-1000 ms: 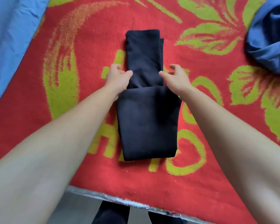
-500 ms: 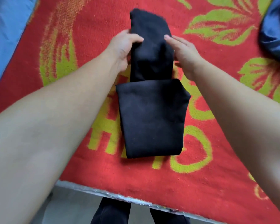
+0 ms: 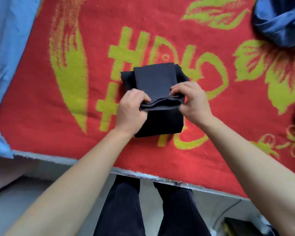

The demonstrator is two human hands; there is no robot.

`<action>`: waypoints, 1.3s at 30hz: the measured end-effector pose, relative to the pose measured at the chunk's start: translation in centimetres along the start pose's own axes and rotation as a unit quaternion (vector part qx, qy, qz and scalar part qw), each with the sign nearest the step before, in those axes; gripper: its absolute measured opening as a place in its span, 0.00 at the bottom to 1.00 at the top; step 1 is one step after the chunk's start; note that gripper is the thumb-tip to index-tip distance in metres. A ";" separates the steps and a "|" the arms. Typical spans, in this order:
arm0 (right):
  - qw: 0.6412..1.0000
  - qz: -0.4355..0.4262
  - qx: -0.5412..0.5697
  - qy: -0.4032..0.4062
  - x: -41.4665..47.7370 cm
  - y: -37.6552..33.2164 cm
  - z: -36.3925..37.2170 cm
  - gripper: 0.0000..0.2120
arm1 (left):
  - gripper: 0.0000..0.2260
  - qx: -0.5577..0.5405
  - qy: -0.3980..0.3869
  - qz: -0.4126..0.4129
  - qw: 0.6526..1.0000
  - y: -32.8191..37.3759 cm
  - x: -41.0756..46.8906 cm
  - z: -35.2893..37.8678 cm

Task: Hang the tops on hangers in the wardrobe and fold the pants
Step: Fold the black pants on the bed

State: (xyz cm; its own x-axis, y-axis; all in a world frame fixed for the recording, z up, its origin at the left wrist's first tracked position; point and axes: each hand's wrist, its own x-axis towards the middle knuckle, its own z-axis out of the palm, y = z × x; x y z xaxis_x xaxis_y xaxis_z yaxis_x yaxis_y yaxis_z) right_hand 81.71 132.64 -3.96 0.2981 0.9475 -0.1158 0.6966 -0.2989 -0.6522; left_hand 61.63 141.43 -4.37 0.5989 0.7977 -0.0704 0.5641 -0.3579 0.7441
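Observation:
Black pants (image 3: 154, 79) lie folded into a compact bundle in the middle of the red and yellow blanket (image 3: 75, 116). The narrow leg end is folded back toward me over the wider part. My left hand (image 3: 130, 110) pinches the left corner of that folded end. My right hand (image 3: 192, 103) pinches its right corner. Both hands hold the layered edge slightly raised above the lower part of the bundle.
A crumpled blue garment (image 3: 281, 23) lies at the blanket's far right corner. Light blue fabric (image 3: 8, 48) covers the left side. The bed's front edge (image 3: 143, 174) runs just below my forearms, with my dark-trousered legs (image 3: 143, 210) and the floor beyond.
My hands took the far leg end and brought it back toward me over the wider folded part, so the pants are now a shorter bundle. The view also shifted back.

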 end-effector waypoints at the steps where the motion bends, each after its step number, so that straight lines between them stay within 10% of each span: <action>1: 0.995 -0.040 -0.069 -0.055 -2.5 0.6 0.8 0.17 | 0.17 0.026 -0.055 0.003 0.998 -0.6 -2.8 0.9; 5: 0.946 -0.062 -0.233 -0.216 -5.7 2.3 3.8 0.25 | 0.24 0.112 -0.187 0.011 0.976 -3.0 -6.9 3.5; 13: 0.992 0.054 -0.076 -0.088 -7.7 1.1 4.4 0.13 | 0.11 0.107 -0.072 -0.081 0.988 -2.4 -7.0 2.9; 18: 0.987 0.084 -0.131 -0.032 -7.5 0.8 4.6 0.23 | 0.37 0.209 -0.041 -0.066 0.975 -2.4 -3.5 2.4; 22: 0.944 0.085 -0.265 -0.177 -6.2 1.8 4.9 0.29 | 0.38 0.313 -0.237 0.068 0.917 -4.0 2.6 1.8; 27: 0.915 0.142 -0.231 -0.300 -4.8 2.8 4.5 0.28 | 0.44 0.254 -0.429 -0.067 0.864 -4.2 6.0 2.2; 32: 0.948 0.185 -0.115 -0.233 -1.1 1.6 1.0 0.16 | 0.18 0.200 -0.255 -0.042 0.945 -3.1 8.0 0.1; 35: 0.970 0.197 -0.106 -0.100 3.8 1.4 -0.8 0.15 | 0.38 0.212 -0.183 -0.096 0.955 -2.8 10.8 -0.8; 39: 0.957 0.214 -0.115 -0.161 9.0 2.5 -0.8 0.45 | 0.54 0.103 -0.267 -0.222 0.932 -4.1 13.0 0.1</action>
State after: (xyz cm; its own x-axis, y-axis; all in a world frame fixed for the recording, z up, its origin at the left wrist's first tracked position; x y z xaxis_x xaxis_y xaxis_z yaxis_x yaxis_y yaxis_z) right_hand 86.63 140.32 -6.00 0.3973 0.7077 -0.5841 0.6921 -0.6491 -0.3157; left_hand 67.15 153.23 -8.37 0.4465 0.5530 -0.7034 0.8882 -0.1784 0.4234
